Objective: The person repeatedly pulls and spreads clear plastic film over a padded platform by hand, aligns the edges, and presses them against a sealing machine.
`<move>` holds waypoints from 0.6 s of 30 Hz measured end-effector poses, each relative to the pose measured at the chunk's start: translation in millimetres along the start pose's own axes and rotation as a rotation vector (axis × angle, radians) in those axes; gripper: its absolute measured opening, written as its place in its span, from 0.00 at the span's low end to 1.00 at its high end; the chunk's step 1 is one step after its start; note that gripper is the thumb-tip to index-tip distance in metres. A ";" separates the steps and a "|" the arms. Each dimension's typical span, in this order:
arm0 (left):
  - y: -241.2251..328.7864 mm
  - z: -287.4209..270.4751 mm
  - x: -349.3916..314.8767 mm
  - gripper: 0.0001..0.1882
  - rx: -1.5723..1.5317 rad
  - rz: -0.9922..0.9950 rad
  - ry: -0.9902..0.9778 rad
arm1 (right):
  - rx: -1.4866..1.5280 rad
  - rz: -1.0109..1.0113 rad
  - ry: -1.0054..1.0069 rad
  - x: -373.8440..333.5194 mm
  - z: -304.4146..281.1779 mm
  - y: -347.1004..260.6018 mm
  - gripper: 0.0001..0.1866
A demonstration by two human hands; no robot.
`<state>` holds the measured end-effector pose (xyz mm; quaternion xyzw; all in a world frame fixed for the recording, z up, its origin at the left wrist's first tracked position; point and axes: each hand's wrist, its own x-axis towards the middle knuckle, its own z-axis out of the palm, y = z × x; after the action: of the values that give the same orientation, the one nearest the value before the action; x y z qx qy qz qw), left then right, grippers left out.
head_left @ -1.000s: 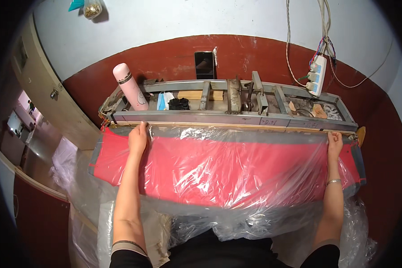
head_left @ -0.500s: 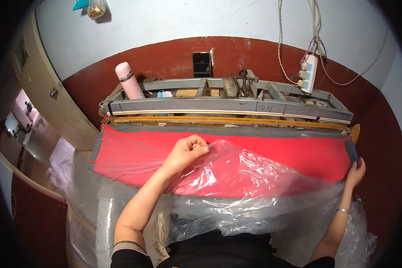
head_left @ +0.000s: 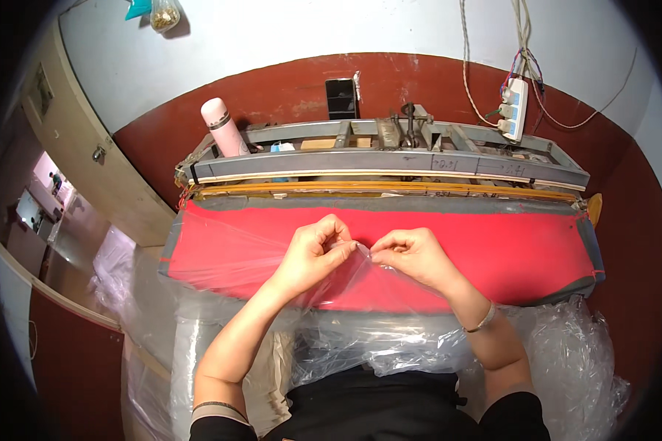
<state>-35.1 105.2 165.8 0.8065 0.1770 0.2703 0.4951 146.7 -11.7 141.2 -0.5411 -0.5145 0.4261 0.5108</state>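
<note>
Head view, looking down past the person's black clothing: both bare hands meet over the middle of a long panel, fingertips just beside each other. The left hand [head_left: 312,250] pinches the clear plastic film [head_left: 354,283] between thumb and forefinger, and the right hand [head_left: 413,253] has its thumb and fingers closed on the same gathered bit, so the film rises to a small peak between them. From there it fans out in thin folds to the left and down toward the near edge. Beneath lies the red surface [head_left: 500,253] with its dark grey border [head_left: 331,205], bare of film on the right side. Just beyond its far edge run yellowish strips [head_left: 390,188], and behind those stands a grey metal frame [head_left: 287,161]. A pink flask [head_left: 229,136] leans slightly at the frame's left end, a dark clamp [head_left: 410,126] sits near its middle, and a black phone [head_left: 340,99] is upright behind. At right a white power strip [head_left: 515,110] hangs from cords; crumpled plastic [head_left: 574,360] bunches near the right forearm.
</note>
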 end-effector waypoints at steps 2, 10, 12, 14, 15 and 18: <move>-0.7 -0.9 -5.6 0.07 0.057 0.017 0.020 | 0.021 0.008 0.051 -4.1 10.3 2.0 0.12; -6.2 1.5 -8.2 0.09 0.181 0.162 0.106 | -0.101 -0.153 0.134 -4.7 20.0 15.8 0.07; 1.2 3.7 -7.3 0.10 0.523 0.376 0.175 | -0.013 -0.159 0.128 -2.2 21.6 19.7 0.06; -2.9 8.6 -8.2 0.12 0.559 0.474 0.221 | 0.375 -0.031 -0.023 -1.2 23.4 21.3 0.06; -6.2 11.1 -9.3 0.13 0.585 0.523 0.252 | 0.375 -0.035 -0.027 0.8 28.8 21.3 0.06; -17.3 15.6 -7.8 0.13 0.618 0.571 0.306 | 0.657 -0.062 0.005 8.9 44.7 17.4 0.10</move>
<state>-32.0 97.7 142.6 0.8839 0.0910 0.4467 0.1046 105.7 3.1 119.4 -0.3325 -0.3648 0.5520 0.6721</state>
